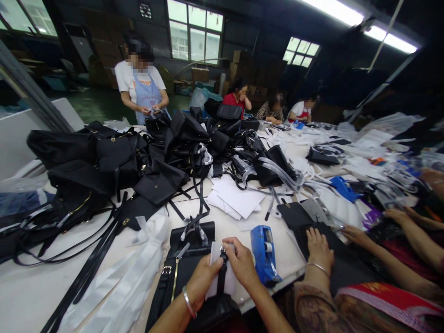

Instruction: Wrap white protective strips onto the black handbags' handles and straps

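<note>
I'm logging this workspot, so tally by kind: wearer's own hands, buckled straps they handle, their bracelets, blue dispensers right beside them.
Hands: 2, left hand and right hand
Straps: 1 black strap
Bracelets: 1 silver bracelet
Dispensers: 1 blue dispenser
Total: 5

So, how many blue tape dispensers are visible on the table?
2 clearly: a near dispenser beside the right hand, and a farther dispenser on the right. More may be hidden; distant blue items are unclear.
</note>
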{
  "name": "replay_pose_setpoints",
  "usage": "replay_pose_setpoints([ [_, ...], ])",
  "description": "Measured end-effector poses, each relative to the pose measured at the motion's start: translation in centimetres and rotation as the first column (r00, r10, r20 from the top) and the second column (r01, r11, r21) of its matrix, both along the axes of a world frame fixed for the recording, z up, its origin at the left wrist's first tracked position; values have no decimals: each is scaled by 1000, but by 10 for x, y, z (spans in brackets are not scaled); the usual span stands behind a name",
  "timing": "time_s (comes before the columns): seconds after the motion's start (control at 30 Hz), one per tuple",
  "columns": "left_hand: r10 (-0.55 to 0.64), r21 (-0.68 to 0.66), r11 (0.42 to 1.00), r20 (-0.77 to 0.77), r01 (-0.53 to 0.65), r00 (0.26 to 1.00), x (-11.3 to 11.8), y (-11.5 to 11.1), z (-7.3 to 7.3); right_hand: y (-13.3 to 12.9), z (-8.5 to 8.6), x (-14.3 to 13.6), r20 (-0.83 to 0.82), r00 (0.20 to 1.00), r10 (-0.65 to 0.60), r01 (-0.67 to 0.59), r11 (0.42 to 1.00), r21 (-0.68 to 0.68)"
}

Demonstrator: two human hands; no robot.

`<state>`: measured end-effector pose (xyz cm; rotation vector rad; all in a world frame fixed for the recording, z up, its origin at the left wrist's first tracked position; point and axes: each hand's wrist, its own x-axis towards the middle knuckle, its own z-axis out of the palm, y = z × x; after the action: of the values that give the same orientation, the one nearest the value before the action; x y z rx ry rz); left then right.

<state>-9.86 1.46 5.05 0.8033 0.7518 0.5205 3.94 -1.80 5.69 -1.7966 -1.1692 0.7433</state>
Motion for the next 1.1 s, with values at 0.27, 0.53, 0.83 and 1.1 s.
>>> replay_pose_setpoints([
  [0.27,-6,3,1000,-20,6,1000,0,0,-1,0,0,-1,-8,1000,-18,18,1000,14],
  [0.53,36,27,999,-80,-34,996,5,-2,-11,0,-2,-6,63,997,-54,51,998,42],
  [0.83,80,41,996,-102,-76,992,2,-5,-13,-5,-12,-2,-230,973,-27,18,999,-43],
  [1.1,52,83,995,-81,-45,995,1,-2,-14,-3,-11,-4,-240,970,-37,36,999,-10],
])
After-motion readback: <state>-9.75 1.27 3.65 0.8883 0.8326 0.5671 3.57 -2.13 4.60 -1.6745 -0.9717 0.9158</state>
